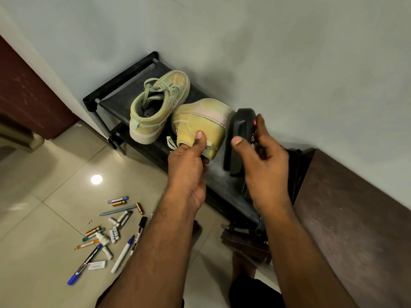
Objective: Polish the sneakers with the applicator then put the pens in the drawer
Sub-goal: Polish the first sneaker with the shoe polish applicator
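Note:
Two yellowish-green sneakers lie on a low black shoe rack [124,76] against the wall. The far sneaker [155,105] stands upright with loose laces. My left hand [189,161] grips the heel of the near sneaker [200,121], thumb on top, tipping it onto its side. My right hand [260,156] holds a small dark applicator [254,132] with a red mark, just right of that sneaker and in front of a black slipper. Several pens and markers [106,236] lie scattered on the tiled floor at lower left.
A black slipper [239,138] stands on edge on the rack beside the near sneaker. A dark brown wooden cabinet [347,218] runs along the wall at right. A small dark wooden piece [244,243] sits below the rack. A brown door [26,90] is at left.

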{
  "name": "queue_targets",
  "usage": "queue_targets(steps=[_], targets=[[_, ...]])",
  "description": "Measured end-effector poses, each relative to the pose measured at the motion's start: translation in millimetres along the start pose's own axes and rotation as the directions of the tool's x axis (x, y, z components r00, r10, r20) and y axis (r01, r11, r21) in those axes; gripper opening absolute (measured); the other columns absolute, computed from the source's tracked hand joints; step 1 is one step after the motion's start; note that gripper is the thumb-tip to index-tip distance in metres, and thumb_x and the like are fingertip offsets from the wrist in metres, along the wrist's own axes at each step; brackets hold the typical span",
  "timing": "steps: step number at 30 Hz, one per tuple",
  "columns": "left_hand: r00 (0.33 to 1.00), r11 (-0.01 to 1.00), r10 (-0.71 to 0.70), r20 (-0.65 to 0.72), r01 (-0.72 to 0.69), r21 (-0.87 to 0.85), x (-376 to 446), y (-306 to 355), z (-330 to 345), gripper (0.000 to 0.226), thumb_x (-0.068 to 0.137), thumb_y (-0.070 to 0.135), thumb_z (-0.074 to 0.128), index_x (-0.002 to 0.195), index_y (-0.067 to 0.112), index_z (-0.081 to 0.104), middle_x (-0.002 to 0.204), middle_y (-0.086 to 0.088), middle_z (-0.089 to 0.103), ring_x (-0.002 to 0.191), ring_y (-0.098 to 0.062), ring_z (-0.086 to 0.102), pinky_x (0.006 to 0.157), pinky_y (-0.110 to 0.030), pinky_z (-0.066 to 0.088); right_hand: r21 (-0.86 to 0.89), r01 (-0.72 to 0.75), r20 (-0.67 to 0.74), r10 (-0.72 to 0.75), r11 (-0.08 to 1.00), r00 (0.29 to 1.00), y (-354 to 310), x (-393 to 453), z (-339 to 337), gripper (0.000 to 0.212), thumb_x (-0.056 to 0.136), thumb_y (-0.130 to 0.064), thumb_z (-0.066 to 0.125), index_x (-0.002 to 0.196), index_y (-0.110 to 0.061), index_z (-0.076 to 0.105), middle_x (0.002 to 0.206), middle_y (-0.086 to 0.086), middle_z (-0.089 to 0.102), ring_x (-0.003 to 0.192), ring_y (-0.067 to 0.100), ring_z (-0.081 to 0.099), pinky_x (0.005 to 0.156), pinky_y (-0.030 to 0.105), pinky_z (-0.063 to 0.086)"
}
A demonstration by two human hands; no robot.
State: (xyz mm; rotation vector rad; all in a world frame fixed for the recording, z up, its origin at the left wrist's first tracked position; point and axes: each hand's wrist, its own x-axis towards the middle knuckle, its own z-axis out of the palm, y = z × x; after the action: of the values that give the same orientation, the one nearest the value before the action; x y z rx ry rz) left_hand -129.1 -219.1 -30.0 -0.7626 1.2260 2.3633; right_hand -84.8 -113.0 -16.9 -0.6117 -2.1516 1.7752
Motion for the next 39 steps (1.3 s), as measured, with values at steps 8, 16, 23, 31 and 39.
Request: queue_targets(steps=[8, 16, 23, 31, 39], targets=[[0.999, 0.993, 0.025, 0.040, -0.029, 0.112, 5.2, 5.4, -5.1, 0.018, 0.090, 0.022, 0.066, 0.075, 0.014, 0.059, 0.057, 0.006, 0.064, 0.049, -0.005, 0.056, 0.051, -0.017, 0.045, -0.163, -0.005, 0.085, 0.019, 0.987, 0.996, 0.4, -22.8, -11.7, 0.066, 0.079, -0.023, 0.076, 0.138, -0.028, 0.048, 0.108, -0.010, 0.062, 0.094, -0.004, 0.061, 0.079, 0.019, 0.053], [0.967, 0.899, 0.126, 0.220, -0.205, 0.387, 4.2, -2.1, -5.8, 0.023, 0.096, 0.015, 0.058, 0.076, 0.005, 0.060, 0.054, 0.011, 0.062, 0.053, 0.003, 0.057, 0.056, -0.011, 0.045, -0.655, 0.234, 0.072, -0.249, 0.718, 0.966, -18.4, 5.9, -11.2, 0.077, 0.081, -0.043, 0.069, 0.148, -0.030, 0.034, 0.118, -0.001, 0.048, 0.111, 0.008, 0.048, 0.090, 0.020, 0.043], [0.880, 0.355, 0.209, 0.426, -0.475, 0.805, 12.2, 3.1, -18.8, 0.041, 0.095, 0.017, 0.059, 0.061, 0.016, 0.035, 0.059, 0.005, 0.035, 0.055, -0.007, 0.031, 0.051, -0.022, 0.027, -0.714, 0.209, 0.259, -0.025, 0.669, 0.966, 25.9, -62.5, -33.0, 0.075, 0.069, -0.050, 0.060, 0.142, -0.040, 0.041, 0.114, -0.010, 0.052, 0.103, 0.014, 0.043, 0.086, 0.025, 0.040], [0.853, -0.184, 0.273, 0.445, -0.408, 0.894, 8.0, 3.1, -24.0, 0.012, 0.095, 0.026, 0.056, 0.085, 0.025, 0.062, 0.093, 0.004, 0.062, 0.105, -0.024, 0.052, 0.087, -0.035, 0.029, -0.493, -0.040, -0.045, 0.020, 0.869, 0.999, 46.5, -46.3, -41.6, 0.079, 0.069, -0.051, 0.065, 0.143, -0.043, 0.037, 0.109, -0.015, 0.052, 0.108, 0.017, 0.052, 0.093, 0.042, 0.049], [0.719, -0.687, 0.136, 0.681, -0.428, 0.588, 17.6, 12.3, -3.0, 0.025, 0.098, 0.021, 0.048, 0.120, 0.029, 0.059, 0.116, 0.008, 0.059, 0.114, -0.018, 0.045, 0.094, -0.036, 0.028, -0.525, -0.015, -0.082, -0.032, 0.851, 0.996, 57.0, -23.7, -23.5, 0.076, 0.078, -0.042, 0.070, 0.145, -0.038, 0.036, 0.124, -0.006, 0.053, 0.114, 0.015, 0.043, 0.098, 0.037, 0.044]])
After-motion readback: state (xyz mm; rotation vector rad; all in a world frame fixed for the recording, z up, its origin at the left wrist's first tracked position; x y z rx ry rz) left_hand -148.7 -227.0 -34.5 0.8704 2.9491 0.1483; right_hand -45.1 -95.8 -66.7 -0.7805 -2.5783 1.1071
